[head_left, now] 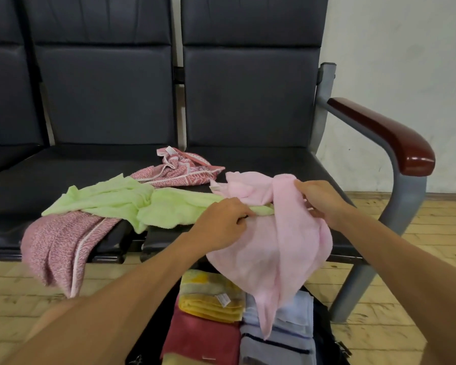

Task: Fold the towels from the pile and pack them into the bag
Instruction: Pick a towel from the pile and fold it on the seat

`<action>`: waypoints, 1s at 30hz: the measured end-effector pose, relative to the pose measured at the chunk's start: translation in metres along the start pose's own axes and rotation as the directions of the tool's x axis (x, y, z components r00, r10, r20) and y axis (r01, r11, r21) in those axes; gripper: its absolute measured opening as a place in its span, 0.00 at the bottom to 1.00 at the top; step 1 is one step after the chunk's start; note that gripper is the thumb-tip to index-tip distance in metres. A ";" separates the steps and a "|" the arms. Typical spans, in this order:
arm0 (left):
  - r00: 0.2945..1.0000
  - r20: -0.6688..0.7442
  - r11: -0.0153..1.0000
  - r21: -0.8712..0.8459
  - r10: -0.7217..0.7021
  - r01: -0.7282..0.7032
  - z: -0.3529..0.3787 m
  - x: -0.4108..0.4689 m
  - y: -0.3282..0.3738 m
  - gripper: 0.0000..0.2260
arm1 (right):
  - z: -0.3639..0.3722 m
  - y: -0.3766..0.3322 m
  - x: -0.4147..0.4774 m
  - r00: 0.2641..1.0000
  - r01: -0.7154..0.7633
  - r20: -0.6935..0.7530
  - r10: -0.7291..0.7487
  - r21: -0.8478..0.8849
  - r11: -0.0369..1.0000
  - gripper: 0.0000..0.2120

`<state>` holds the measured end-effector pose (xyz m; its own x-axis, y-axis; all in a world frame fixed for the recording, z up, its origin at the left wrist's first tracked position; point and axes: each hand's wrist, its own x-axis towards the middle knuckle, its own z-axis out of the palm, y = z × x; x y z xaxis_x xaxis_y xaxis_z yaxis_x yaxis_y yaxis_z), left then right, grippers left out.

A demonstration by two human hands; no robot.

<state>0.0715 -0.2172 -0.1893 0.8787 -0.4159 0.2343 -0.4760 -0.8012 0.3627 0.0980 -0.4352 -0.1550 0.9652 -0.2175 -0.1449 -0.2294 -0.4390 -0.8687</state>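
Head view: the left hand (221,222) and right hand (319,201) both pinch the pale pink towel (274,248), which hangs over the open black bag (324,327) holding folded towels (211,304) at the near edge. Left of the hands, a green towel (142,204) lies crumpled on the bench seat (63,167). It sits between the near patterned towel (55,243) and the far patterned towel (179,169).

Pale pink towel (274,246) held up, unfolded, drooping over the open black bag (324,333) (folded towels (211,304) inside: yellow, red, blue-striped). Green towel (132,204) crumpled on the seat (63,167), speckled pink towel (58,246) hanging off its edge, patterned red towel (179,169) bunched behind.
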 end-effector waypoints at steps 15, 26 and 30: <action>0.992 0.111 0.996 -0.078 0.059 -0.050 0.017 0.011 0.037 0.17 | -0.027 0.033 -0.007 0.998 0.024 0.063 0.002 -0.411 0.911 0.14; 0.956 0.285 0.984 -0.140 -0.065 0.108 0.004 -0.015 0.031 0.16 | -0.028 0.035 -0.028 0.993 0.066 0.110 -0.047 -0.174 0.983 0.16; 0.970 0.228 0.981 -0.155 -0.080 0.117 0.010 -0.009 0.037 0.13 | -0.012 0.030 -0.029 0.964 0.263 0.089 -0.252 -0.481 0.836 0.22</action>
<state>0.0461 -0.2476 -0.1874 0.8990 -0.4380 -0.0074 -0.3698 -0.7679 0.5230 0.0611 -0.4526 -0.1710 0.9991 -0.0214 0.0367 0.0017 -0.8436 -0.5370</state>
